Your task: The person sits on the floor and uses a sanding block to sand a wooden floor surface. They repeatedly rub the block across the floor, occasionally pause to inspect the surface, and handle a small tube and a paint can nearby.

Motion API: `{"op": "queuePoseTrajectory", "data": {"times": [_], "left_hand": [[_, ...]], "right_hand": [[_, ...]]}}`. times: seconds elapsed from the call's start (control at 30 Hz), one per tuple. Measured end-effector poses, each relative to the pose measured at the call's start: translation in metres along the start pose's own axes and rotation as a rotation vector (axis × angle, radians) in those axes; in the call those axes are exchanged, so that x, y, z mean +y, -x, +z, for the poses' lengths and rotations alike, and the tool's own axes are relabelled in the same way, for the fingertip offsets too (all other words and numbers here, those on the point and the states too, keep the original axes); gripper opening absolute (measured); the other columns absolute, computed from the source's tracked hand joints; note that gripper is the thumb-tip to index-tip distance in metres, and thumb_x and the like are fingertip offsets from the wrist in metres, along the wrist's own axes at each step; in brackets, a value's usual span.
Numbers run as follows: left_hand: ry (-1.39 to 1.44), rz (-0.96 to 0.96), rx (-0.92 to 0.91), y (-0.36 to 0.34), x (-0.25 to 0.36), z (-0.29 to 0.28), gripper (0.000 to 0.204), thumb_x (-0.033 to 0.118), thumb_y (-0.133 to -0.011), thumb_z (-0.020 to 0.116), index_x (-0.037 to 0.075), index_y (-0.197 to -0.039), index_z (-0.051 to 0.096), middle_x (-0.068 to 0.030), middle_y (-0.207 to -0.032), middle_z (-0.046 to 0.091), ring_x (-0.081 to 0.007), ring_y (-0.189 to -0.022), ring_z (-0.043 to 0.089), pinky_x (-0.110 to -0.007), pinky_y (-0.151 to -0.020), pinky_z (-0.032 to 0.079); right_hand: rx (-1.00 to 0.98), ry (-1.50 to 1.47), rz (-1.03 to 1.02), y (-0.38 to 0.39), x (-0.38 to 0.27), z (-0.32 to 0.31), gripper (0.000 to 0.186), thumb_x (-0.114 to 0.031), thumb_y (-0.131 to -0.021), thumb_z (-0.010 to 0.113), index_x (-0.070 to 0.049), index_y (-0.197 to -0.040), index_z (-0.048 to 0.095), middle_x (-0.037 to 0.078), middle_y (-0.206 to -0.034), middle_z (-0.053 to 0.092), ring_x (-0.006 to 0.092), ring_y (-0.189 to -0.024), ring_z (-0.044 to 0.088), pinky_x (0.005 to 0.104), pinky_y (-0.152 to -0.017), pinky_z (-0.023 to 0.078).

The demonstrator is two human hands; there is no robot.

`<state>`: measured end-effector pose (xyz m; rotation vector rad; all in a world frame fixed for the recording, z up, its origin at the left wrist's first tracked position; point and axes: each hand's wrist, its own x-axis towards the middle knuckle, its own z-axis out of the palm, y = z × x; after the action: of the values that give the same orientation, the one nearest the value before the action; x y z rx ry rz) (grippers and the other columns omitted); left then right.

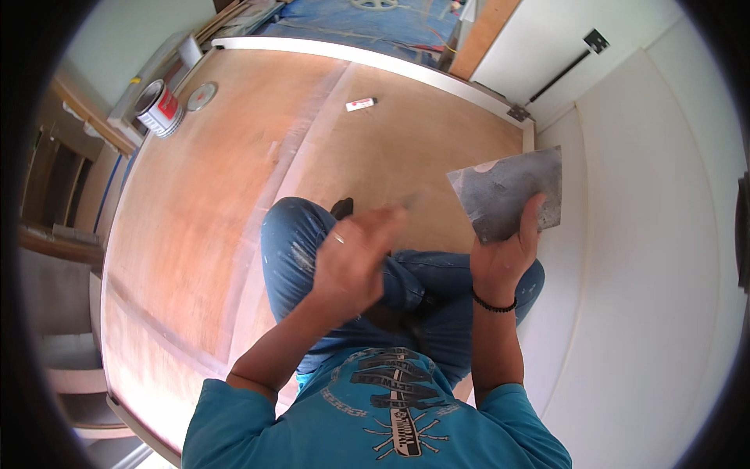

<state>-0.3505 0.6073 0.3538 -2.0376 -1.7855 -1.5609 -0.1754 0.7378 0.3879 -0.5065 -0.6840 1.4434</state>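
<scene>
My right hand [504, 262] grips a thin, grey, smeared flat plate [512, 187], its thumb lying on the upper face. The plate is tilted beside the white panel on the right, with a dark beaded bracelet on the wrist below. My left hand [351, 254], blurred by motion, is closed in front of my left knee. A faint dark tip shows past its fingers, too smeared to name. The two hands are apart. Beneath me spreads a brown wooden board surface [195, 211] with pale smoothed bands across it.
A paint can [162, 113] stands at the far left, a round lid [202, 97] beside it. Farther ahead lies a small white tube [361, 104]. A white rim [336, 51] edges the board, with blue sheeting [351, 22] beyond. A strut [558, 76] joins the white panel [641, 234] at right.
</scene>
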Motion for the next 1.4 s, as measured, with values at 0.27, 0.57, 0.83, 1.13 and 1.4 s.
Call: {"op": "queuePoseTrajectory", "data": {"times": [0.27, 0.57, 0.83, 1.13, 1.4], "left_hand": [[-0.331, 0.125, -0.019, -0.002, 0.027, 0.025, 0.048, 0.016, -0.087, 0.068, 0.013, -0.134, 0.070, -0.0085, -0.136, 0.065, -0.0285, -0.126, 0.060, -0.050, -0.105, 0.041], [-0.357, 0.179, 0.122, -0.004, 0.023, 0.063, 0.042, 0.021, -0.089, 0.070, 0.017, -0.130, 0.073, -0.0022, -0.134, 0.068, -0.0226, -0.125, 0.062, -0.045, -0.102, 0.030], [-0.259, 0.259, 0.205, -0.048, 0.012, 0.056, 0.041, 0.011, -0.084, 0.075, 0.014, -0.126, 0.075, -0.0078, -0.131, 0.068, -0.0261, -0.123, 0.066, -0.043, -0.097, 0.038], [0.143, 0.030, 0.458, -0.055, -0.008, 0.026, 0.046, -0.014, -0.087, 0.066, 0.001, -0.130, 0.070, -0.0203, -0.120, 0.066, -0.0376, -0.115, 0.069, -0.042, -0.094, 0.055], [0.121, 0.523, -0.021, -0.025, 0.054, 0.075, 0.038, 0.019, -0.089, 0.075, 0.024, -0.126, 0.075, -0.0029, -0.129, 0.068, -0.0240, -0.123, 0.067, -0.046, -0.108, 0.041]], "right_hand": [[-0.118, 0.047, -0.034, 0.012, 0.022, 0.008, 0.038, -0.034, -0.111, 0.054, -0.007, -0.138, 0.055, 0.008, -0.135, 0.062, 0.0223, -0.121, 0.063, 0.0417, -0.105, 0.054], [-0.220, -0.011, 0.044, 0.028, 0.017, -0.018, 0.040, -0.033, -0.112, 0.050, -0.003, -0.139, 0.057, 0.012, -0.132, 0.066, 0.0274, -0.117, 0.067, 0.0453, -0.102, 0.057], [-0.243, 0.341, 0.129, 0.040, 0.019, -0.058, 0.035, -0.024, -0.108, 0.062, 0.001, -0.133, 0.063, 0.008, -0.126, 0.070, 0.0185, -0.116, 0.066, 0.0349, -0.101, 0.054], [-0.047, 0.303, -0.202, -0.010, -0.021, -0.019, 0.058, -0.025, -0.107, 0.064, 0.000, -0.154, 0.042, 0.013, -0.135, 0.059, 0.0200, -0.108, 0.066, 0.0322, -0.089, 0.058], [-0.546, -0.717, 0.837, -0.067, 0.013, -0.067, 0.059, -0.035, -0.111, 0.045, -0.002, -0.159, 0.033, 0.017, -0.114, 0.056, 0.0185, -0.077, 0.050, 0.0273, -0.059, 0.051]]}}
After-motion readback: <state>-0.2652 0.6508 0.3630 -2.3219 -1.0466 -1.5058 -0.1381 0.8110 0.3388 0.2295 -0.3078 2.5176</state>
